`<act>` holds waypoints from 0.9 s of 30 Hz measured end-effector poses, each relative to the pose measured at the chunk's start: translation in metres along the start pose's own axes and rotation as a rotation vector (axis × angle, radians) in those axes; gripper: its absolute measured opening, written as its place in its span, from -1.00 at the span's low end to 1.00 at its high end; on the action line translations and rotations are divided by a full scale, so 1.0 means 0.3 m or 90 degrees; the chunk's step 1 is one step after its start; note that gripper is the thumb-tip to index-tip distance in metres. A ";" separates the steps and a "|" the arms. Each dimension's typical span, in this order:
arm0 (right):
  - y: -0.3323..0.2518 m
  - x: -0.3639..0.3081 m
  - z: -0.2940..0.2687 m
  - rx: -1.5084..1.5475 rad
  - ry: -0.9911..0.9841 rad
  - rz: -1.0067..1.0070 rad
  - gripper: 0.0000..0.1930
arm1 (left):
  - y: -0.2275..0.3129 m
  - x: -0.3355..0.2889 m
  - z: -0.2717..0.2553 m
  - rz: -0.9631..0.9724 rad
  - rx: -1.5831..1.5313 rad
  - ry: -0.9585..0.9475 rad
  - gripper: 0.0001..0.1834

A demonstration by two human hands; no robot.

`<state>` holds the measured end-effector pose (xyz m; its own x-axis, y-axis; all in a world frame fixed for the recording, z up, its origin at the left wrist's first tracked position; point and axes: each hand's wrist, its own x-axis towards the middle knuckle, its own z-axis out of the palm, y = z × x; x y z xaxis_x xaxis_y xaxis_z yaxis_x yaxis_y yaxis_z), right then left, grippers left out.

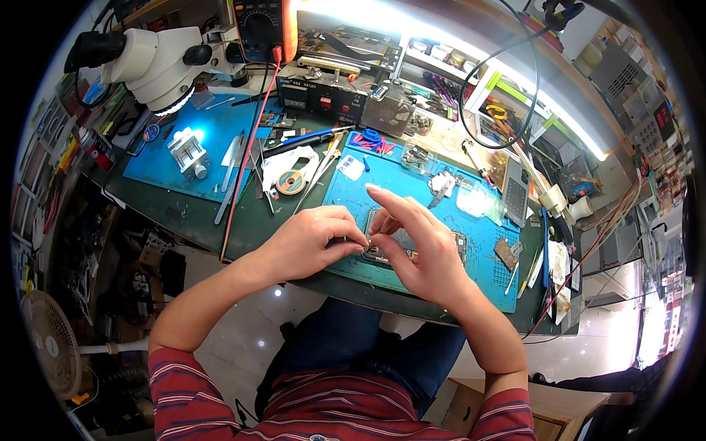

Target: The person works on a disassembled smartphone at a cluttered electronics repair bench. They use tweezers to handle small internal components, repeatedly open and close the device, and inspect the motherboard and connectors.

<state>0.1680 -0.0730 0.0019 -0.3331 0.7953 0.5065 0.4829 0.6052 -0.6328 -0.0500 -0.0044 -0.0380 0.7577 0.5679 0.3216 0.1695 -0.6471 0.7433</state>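
An opened phone (401, 242) lies flat on the blue work mat (485, 250) near the bench's front edge. My left hand (312, 242) rests on the phone's left end, fingers curled and pinched against it. My right hand (419, 250) covers the middle of the phone, thumb and fingers pinched together at its left part, index finger stretched up and away. Whether a small part sits between the fingertips is too small to tell. Much of the phone is hidden under both hands.
A white microscope (154, 62) stands at the back left over a second blue mat (195, 158) with a small metal clamp (187, 153). A solder reel (290, 182), tweezers, a red wire (250, 140), a black power unit (323, 95), a multimeter (265, 26) and small parts crowd the bench. A fan (51, 345) stands on the floor at left.
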 end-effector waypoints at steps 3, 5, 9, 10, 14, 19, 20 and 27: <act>0.000 -0.002 0.003 0.017 0.020 -0.028 -0.35 | 0.001 0.002 0.001 -0.001 -0.005 -0.004 -0.88; 0.000 -0.003 0.003 0.012 0.025 -0.041 -0.35 | 0.001 0.002 0.002 -0.002 -0.004 -0.005 -0.88; -0.002 -0.003 0.002 0.023 0.054 -0.062 -0.37 | 0.002 0.003 0.006 0.000 0.010 -0.012 -0.89; -0.001 -0.004 0.002 0.027 0.059 -0.060 -0.37 | 0.002 0.003 0.008 0.001 0.015 -0.016 -0.89; 0.008 -0.017 -0.001 0.061 0.098 -0.028 -0.37 | 0.002 0.007 0.016 -0.012 0.033 -0.012 -0.89; 0.017 -0.036 -0.028 0.054 0.060 0.038 -0.35 | 0.022 0.021 0.022 -0.008 0.001 -0.009 -0.89; 0.020 -0.039 -0.027 0.051 0.051 0.040 -0.35 | 0.024 0.026 0.027 0.000 -0.003 -0.012 -0.89; 0.025 -0.040 -0.027 0.033 0.031 0.020 -0.39 | 0.025 0.043 0.046 0.016 -0.003 -0.031 -0.88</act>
<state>0.1823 -0.0783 -0.0041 -0.2777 0.8124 0.5127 0.4492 0.5815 -0.6783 -0.0303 -0.0088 -0.0365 0.7919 0.5251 0.3116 0.1462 -0.6585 0.7382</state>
